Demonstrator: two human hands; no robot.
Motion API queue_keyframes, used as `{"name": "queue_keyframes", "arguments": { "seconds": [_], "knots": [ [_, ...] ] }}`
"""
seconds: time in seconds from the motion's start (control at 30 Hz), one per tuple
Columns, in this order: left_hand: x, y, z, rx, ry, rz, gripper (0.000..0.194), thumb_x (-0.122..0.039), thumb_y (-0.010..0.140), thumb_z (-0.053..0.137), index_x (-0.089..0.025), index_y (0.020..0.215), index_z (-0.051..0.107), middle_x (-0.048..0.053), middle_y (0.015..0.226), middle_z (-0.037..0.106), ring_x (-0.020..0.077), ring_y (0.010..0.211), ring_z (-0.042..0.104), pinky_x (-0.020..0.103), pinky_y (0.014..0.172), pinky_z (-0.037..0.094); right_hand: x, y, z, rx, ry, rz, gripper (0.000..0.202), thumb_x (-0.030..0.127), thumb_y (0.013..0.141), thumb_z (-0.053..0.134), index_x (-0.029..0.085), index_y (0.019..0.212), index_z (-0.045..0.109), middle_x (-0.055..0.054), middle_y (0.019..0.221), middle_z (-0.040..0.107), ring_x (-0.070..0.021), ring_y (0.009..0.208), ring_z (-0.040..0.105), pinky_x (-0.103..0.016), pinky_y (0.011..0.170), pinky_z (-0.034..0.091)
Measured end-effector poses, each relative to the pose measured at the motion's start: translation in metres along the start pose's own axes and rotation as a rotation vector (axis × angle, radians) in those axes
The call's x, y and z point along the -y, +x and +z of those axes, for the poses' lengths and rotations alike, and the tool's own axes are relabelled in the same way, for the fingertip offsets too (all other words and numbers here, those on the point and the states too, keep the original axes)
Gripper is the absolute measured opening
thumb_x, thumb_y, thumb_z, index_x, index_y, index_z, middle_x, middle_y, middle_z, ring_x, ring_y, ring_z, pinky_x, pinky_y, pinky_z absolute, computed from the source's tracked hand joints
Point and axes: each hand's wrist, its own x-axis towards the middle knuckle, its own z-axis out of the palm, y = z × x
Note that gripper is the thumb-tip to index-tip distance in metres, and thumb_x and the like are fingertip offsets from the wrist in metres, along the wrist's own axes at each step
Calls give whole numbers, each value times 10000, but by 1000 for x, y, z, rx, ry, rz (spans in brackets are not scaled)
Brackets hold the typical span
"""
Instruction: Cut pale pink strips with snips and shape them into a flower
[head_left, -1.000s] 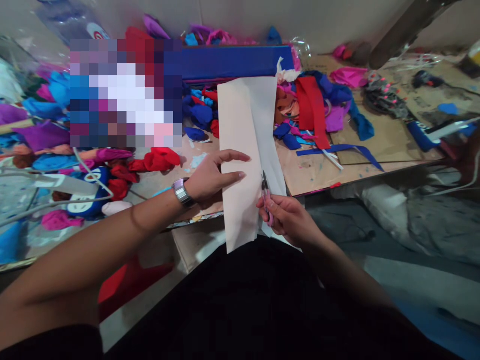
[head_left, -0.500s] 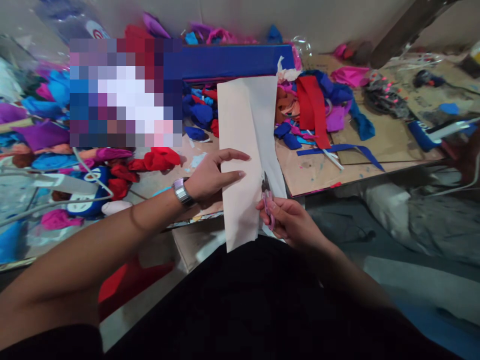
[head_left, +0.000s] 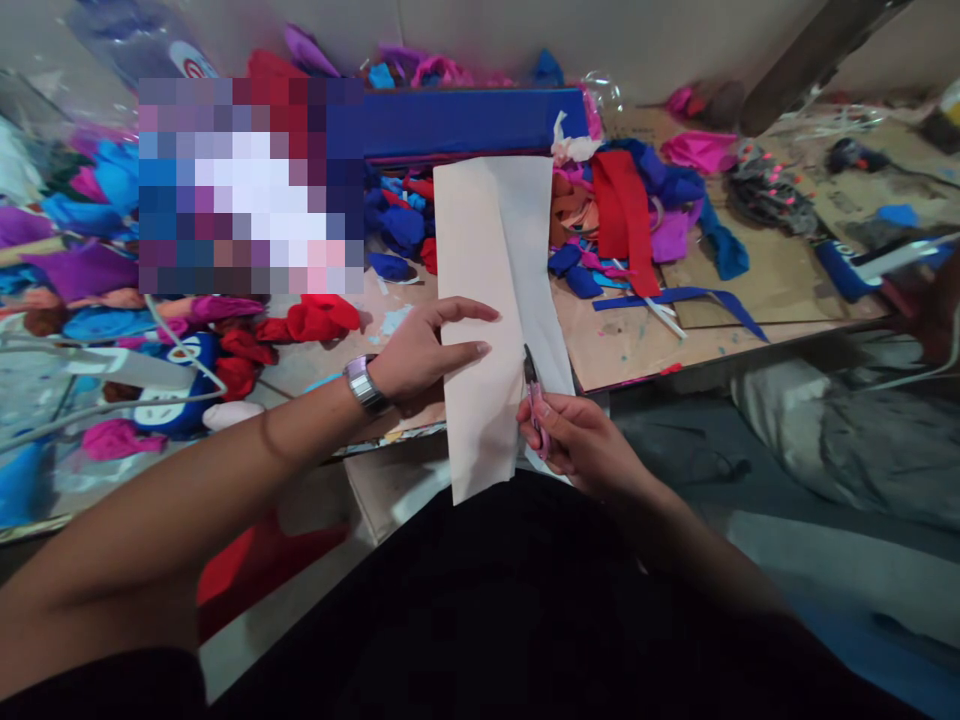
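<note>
A long pale sheet (head_left: 480,260), folded or layered, lies over the table's front edge and hangs toward my lap. My left hand (head_left: 435,350), with a metal watch on the wrist, rests on its left side; thumb and forefinger are spread apart on the surface, while the other fingers are hidden. Pink-handled scissors (head_left: 538,415) sit in my right hand (head_left: 574,440), whose fingers are closed round the handles. The dark blades point up and away from me, at the fold along the sheet's middle. A whiter layer (head_left: 551,340) shows to the right of the blades.
Behind the sheet stands a long blue box (head_left: 465,120). Colourful cloth scraps lie on both sides, with a red strip (head_left: 626,220) at the right. Blue-and-white power strips (head_left: 176,390) with cables are at the left and far right. A pixelated patch hides part of the left.
My right hand and the scissors have shifted very slightly to the right. The left hand and the sheet look almost the same.
</note>
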Motion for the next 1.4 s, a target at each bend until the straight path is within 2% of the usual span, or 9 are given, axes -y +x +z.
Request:
{"name": "queue_keyframes", "arguments": {
  "seconds": [0.27,0.57,0.73,0.9,1.07,1.4],
  "knots": [
    [-1,-1,1,-4,24,2,400,-367,808,847,-235,1178,774,72,1280,762,215,1090,727,312,881,611,0,1,-1,19,29,24,360,524,954,734,165,987,715,25,710,613,-16,427,321,-206,382,175],
    [1,2,-3,2,94,61,403,-366,819,838,-234,1192,767,68,1284,767,240,1191,704,391,1090,543,0,-3,-2,41,11,30,392,550,953,720,160,985,709,38,710,611,-6,394,282,-207,369,175],
    [1,1,-1,-11,59,40,399,-383,808,846,-239,1173,769,67,1272,766,247,1187,702,380,1007,585,-1,0,-3,30,27,22,373,529,949,730,159,989,716,32,705,616,-11,408,281,-208,370,170],
    [2,-1,0,10,34,30,400,-330,794,852,-230,1172,766,70,1281,763,234,1186,703,374,1049,562,0,10,-3,26,51,9,337,495,971,710,158,987,721,35,687,601,-8,403,261,-210,380,148],
    [1,0,1,25,24,34,412,-361,796,854,-235,1176,759,71,1283,760,248,1204,698,386,1032,571,3,16,-4,24,50,25,328,495,967,700,167,971,710,35,695,611,-7,385,223,-220,374,113],
    [3,0,1,24,32,56,411,-338,790,864,-225,1172,764,64,1271,764,241,1205,695,379,1072,535,3,18,-2,11,69,29,381,533,924,754,161,942,675,43,678,625,7,356,245,-192,356,129]
  ]
}}
